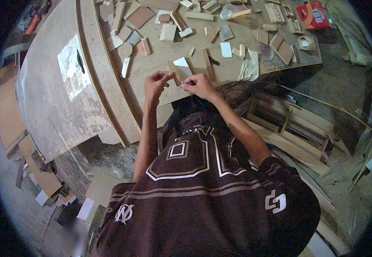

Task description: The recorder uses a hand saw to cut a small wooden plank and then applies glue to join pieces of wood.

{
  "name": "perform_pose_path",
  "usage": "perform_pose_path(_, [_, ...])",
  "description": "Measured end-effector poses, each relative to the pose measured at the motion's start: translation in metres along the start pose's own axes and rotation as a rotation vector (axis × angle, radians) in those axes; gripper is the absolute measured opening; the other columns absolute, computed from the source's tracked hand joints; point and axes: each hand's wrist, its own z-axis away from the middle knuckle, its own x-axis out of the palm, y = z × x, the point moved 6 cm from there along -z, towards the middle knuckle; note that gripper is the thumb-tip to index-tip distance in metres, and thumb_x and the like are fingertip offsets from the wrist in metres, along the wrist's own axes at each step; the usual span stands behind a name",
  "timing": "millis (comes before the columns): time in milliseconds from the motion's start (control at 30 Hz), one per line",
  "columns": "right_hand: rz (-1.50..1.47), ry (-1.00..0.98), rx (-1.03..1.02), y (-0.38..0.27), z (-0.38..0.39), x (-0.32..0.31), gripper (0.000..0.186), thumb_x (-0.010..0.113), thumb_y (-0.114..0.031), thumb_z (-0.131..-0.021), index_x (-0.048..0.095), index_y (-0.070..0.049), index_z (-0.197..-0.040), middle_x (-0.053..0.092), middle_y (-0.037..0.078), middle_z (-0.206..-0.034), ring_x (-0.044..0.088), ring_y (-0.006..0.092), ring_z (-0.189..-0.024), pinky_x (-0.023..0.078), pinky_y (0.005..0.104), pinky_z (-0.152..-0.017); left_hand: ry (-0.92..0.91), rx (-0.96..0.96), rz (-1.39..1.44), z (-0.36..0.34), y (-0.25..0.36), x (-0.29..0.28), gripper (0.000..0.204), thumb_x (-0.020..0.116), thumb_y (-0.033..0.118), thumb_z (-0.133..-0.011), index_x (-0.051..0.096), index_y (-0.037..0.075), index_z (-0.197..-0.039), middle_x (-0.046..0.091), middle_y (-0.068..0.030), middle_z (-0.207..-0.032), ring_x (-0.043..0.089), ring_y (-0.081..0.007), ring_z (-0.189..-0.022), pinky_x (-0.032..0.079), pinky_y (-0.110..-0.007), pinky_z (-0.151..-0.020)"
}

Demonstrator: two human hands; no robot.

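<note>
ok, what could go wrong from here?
1. The left hand pinches the brown wood strip by its fingertips, so it could twist or slip.
2. The right hand has a small slim item close to that strip; a slip might mark it.
3. The pale cloth at the table edge could get snagged.

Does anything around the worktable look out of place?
Yes: a crumpled pale cloth at the near edge of the worktable, and a red packet toward the far right, look odd among scattered wood pieces.
</note>
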Motion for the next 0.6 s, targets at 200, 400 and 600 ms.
perform_pose_path(200, [0.072, -0.007, -0.128, -0.02, 0.003, -0.003, 0.02, 0.077, -0.02, -0.081, 0.074, -0.002, -0.086, 0.069, 0.002, -0.073, 0.06, 0.008, -0.065, 0.048, 0.0268, -0.061, 0.002, 0.038, 0.001, 0.009, 0.01, 0.001, 0.023, 0.078, 0.022, -0.084, 0.075, -0.001, -0.089, 0.072, -0.0058, -0.08, 0.063, -0.0102, -0.068, 0.047, -0.024, -0.058])
perform_pose_path(400, [0.227, 0.064, -0.254, -0.083, 0.034, -0.017, 0.017, 0.076, -0.018, -0.075, 0.071, -0.002, -0.081, 0.068, 0.009, -0.071, 0.065, 0.0154, -0.062, 0.051, 0.0299, -0.06, 0.058, 0.141, -0.051, 0.045, 0.037, 0.001, 0.028, 0.076, 0.025, -0.086, 0.073, -0.002, -0.093, 0.071, -0.005, -0.08, 0.06, -0.0081, -0.063, 0.045, -0.022, -0.055])
perform_pose_path(600, [0.489, 0.121, -0.576, -0.146, 0.065, -0.009, 0.016, 0.075, -0.011, -0.07, 0.064, -0.005, -0.08, 0.06, 0.009, -0.069, 0.063, 0.0263, -0.058, 0.049, 0.0358, -0.054, 0.043, 0.253, 0.003, 0.081, 0.05, 0.0, 0.016, 0.073, 0.014, -0.087, 0.071, -0.001, -0.093, 0.071, -0.0059, -0.081, 0.063, -0.0094, -0.067, 0.047, -0.023, -0.058])
